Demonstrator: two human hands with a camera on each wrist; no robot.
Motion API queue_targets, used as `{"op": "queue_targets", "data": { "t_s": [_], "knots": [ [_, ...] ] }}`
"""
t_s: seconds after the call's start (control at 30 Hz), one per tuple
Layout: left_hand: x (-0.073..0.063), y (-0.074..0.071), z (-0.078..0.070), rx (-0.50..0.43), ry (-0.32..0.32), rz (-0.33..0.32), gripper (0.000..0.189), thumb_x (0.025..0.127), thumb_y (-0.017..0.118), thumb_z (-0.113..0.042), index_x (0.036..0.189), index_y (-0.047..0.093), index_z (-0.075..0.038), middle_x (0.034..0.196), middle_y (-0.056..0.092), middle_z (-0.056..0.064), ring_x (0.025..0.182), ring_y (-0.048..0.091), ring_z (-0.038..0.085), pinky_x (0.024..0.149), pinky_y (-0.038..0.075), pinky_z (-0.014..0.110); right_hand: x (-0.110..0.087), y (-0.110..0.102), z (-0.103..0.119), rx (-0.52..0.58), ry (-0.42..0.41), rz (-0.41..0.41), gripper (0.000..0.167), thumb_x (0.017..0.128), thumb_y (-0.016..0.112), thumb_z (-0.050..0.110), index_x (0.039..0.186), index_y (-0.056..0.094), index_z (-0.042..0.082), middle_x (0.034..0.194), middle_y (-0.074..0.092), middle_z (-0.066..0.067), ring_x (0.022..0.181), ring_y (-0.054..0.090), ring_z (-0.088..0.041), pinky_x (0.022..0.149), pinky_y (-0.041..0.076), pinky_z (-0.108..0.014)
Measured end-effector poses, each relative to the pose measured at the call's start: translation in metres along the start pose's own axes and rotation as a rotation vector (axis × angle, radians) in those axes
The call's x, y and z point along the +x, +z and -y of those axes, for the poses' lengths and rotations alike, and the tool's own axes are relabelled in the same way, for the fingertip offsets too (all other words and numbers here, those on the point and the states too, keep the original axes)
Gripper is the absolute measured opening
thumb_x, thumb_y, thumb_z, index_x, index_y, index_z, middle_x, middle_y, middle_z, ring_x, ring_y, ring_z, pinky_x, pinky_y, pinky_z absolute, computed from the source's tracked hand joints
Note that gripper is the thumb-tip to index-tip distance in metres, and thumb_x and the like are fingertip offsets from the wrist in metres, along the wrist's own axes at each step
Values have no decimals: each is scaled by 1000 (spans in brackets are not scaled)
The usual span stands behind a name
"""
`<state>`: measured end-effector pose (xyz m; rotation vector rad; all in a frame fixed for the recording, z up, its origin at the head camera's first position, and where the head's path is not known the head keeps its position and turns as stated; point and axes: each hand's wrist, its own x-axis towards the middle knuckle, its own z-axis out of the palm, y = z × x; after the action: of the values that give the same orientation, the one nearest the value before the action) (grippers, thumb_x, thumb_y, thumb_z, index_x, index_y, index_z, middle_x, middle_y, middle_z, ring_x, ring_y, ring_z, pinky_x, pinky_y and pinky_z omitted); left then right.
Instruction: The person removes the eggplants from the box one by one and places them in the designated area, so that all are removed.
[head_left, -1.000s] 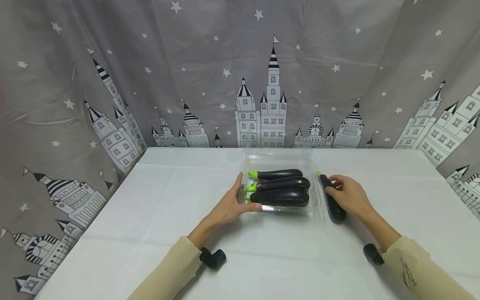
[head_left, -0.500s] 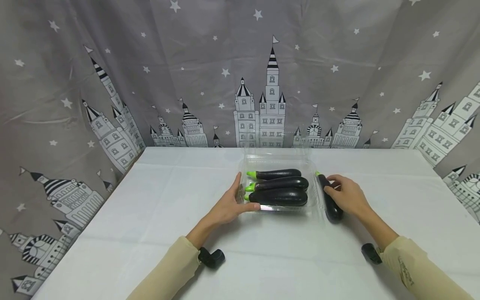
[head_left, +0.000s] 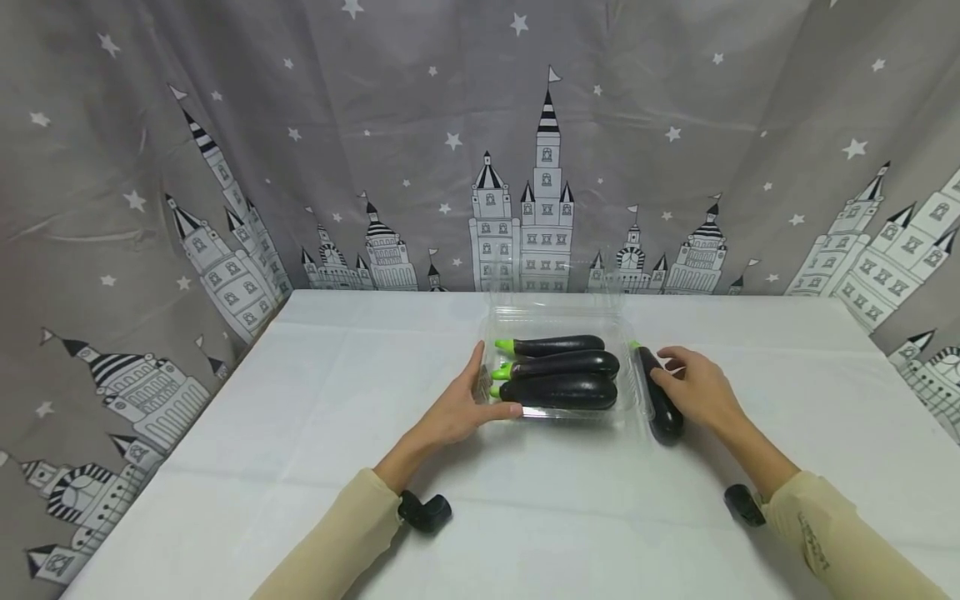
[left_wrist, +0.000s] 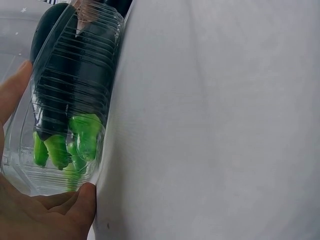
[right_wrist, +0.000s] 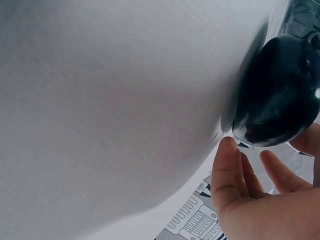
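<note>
A clear plastic clamshell box [head_left: 555, 415] stands on the white table with its lid raised at the back. Three dark eggplants [head_left: 558, 392] with green stems lie in it side by side. My left hand [head_left: 453, 412] rests against its near left corner, thumb along the front and fingers along the left side. In the left wrist view the box wall [left_wrist: 107, 65] lies between thumb and fingers. Another eggplant [head_left: 662, 412] lies outside, along the box's right side. Beside it is my right hand [head_left: 697, 387], fingers loosely bent; in the right wrist view several fingertips [right_wrist: 227, 145] stand apart from the eggplant's end.
A white cloth covers the table [head_left: 360, 367]. Behind it hangs a grey curtain [head_left: 420, 108] printed with castles and stars, and the box lid reaches up in front of it. Black wrist cameras [head_left: 425, 512] sit below both hands.
The eggplant outside the box has shifted slightly left, closer to the box's right side, and the right hand now sits a little off it. The left hand and box have stayed in place.
</note>
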<state>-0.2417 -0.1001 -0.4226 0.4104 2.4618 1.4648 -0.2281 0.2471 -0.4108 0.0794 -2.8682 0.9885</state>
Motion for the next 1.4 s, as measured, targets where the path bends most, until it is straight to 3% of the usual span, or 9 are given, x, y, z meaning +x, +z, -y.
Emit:
{"op": "queue_targets", "data": {
  "t_s": [0.67,1.03,1.4],
  "knots": [
    [0,6,2,-9,-8,7,122,76,82,-50,160,0,-18,164,9,10,149,7,30,115,13,57,-8,-3,2,62,26,-24,41,98,57,16,129,55,-10,124,55,-35,113,55,-48,91,45,-60],
    [0,2,3,-20,-3,8,124,75,82,-52,160,-2,-19,164,8,10,149,7,29,116,11,56,-15,-13,3,139,-104,-79,35,95,62,11,123,60,-10,123,58,-31,112,55,-44,97,45,-55],
    [0,0,1,-17,5,3,122,77,82,-49,160,-2,-17,164,7,10,149,6,29,116,10,55,-19,-22,33,221,-181,-66,35,94,65,10,122,61,-10,124,58,-28,114,54,-42,100,43,-54]
  ]
}}
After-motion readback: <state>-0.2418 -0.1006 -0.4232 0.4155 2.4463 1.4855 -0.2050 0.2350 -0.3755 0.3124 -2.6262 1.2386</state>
